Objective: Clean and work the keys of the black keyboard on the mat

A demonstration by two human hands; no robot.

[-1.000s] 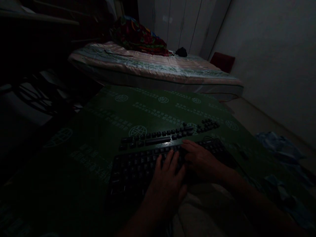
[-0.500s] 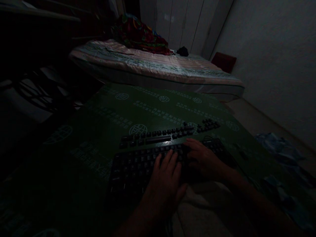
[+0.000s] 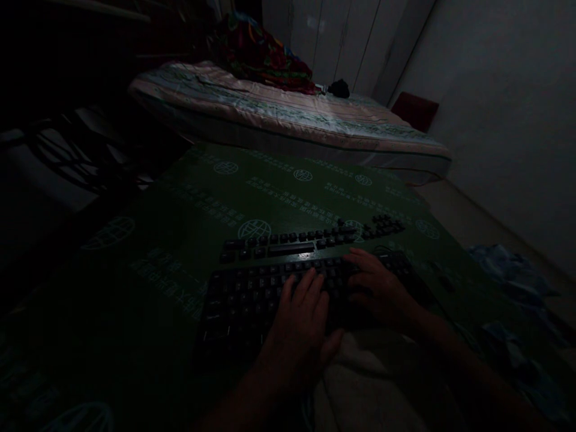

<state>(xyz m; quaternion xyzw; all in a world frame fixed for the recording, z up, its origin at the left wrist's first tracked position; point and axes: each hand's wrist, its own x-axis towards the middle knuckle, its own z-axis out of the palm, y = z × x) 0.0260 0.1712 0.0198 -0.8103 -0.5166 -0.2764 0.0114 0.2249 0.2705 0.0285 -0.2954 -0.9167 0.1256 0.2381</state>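
The room is very dim. A black keyboard [image 3: 243, 300] lies on a green printed mat [image 3: 252, 198]. My left hand [image 3: 302, 318] rests flat on its middle keys, fingers stretched out. My right hand [image 3: 380, 288] lies on the right part of the keyboard with fingers curled down onto the keys; whether they grip anything is hidden. Just beyond the keyboard, a row of loose black keycaps [image 3: 310, 237] is laid out on the mat, with a long spacebar cap among them.
A mattress [image 3: 288, 117] with striped bedding and a bundled colourful blanket [image 3: 263, 54] lies behind the mat. A white wardrobe [image 3: 342, 36] and wall stand at the back right. A pale cloth [image 3: 373, 390] covers my lap. Bluish fabric [image 3: 508, 264] lies on the floor at right.
The view tilted slightly down and shifted. Both hands stay on the keyboard with only small finger shifts.
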